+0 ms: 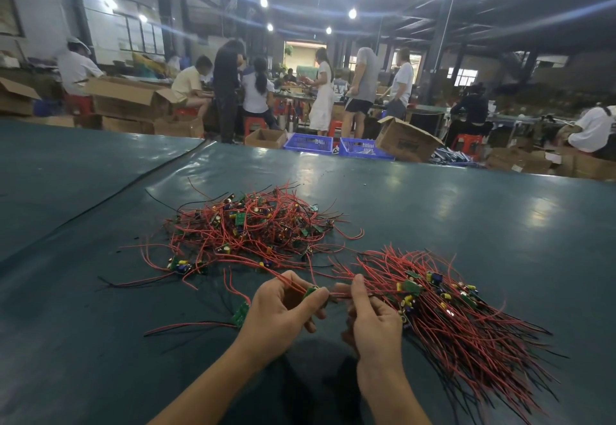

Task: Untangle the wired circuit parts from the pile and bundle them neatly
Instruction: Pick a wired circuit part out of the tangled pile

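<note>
A tangled pile [248,228] of small green circuit boards with red and black wires lies on the dark green table [433,198], ahead of my hands. To the right, a sorted bundle [446,311] lies with its wires aligned and fanned out. My left hand [283,308] pinches a small green circuit board [310,291] whose red wires trail back toward the pile. My right hand [373,318] pinches the wires coming off that board, close to the bundle's left edge. A loose board [240,313] with red and black wires lies just left of my left hand.
A black cable [110,196] runs diagonally across the table's left half. Beyond the far edge stand cardboard boxes [408,139], blue crates [308,143], red stools and several people at other benches.
</note>
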A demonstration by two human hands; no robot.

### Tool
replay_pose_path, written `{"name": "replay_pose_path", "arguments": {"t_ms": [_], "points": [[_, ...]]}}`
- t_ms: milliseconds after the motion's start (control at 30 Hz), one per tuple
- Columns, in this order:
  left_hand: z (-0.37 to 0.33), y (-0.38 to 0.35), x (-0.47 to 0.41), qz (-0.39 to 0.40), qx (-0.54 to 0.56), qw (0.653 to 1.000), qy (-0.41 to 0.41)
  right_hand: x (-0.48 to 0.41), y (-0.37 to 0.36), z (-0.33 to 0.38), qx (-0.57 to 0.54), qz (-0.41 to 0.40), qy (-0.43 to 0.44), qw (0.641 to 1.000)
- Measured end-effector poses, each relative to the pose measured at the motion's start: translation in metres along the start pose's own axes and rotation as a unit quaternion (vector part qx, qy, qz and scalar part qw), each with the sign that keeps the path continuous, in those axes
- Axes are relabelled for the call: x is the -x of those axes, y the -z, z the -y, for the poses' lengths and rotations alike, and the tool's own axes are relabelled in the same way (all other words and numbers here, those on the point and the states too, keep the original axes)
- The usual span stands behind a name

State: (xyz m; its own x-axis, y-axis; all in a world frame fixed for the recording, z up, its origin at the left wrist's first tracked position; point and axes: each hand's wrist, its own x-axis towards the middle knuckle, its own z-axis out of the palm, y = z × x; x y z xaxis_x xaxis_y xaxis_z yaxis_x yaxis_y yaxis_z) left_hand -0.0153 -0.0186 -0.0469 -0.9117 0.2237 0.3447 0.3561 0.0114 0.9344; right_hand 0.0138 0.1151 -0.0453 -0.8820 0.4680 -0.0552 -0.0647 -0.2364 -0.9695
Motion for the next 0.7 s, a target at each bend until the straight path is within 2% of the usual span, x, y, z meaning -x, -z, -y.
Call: {"name": "replay_pose_path", "arguments": {"t_ms": [100, 200, 533, 700], "points": [[-0.004, 0.011, -0.007, -0.029, 0.001, 1.0, -0.006, -0.012, 0.013, 0.007, -0.078, -0.046, -0.012, 0.996], [-0.006, 0.018, -0.01, -0.044, 0.013, 0.999, -0.004, -0.017, 0.021, 0.01, -0.135, -0.054, 0.0, 0.989], [-0.006, 0.01, -0.008, -0.092, 0.081, 0.992, 0.015, -0.005, 0.015, 0.017, -0.176, 0.025, 0.032, 0.984], [-0.009, 0.004, -0.006, -0.067, 0.134, 0.988, 0.037, -0.002, 0.019, 0.019, -0.24, 0.076, 0.022, 0.968]]}}
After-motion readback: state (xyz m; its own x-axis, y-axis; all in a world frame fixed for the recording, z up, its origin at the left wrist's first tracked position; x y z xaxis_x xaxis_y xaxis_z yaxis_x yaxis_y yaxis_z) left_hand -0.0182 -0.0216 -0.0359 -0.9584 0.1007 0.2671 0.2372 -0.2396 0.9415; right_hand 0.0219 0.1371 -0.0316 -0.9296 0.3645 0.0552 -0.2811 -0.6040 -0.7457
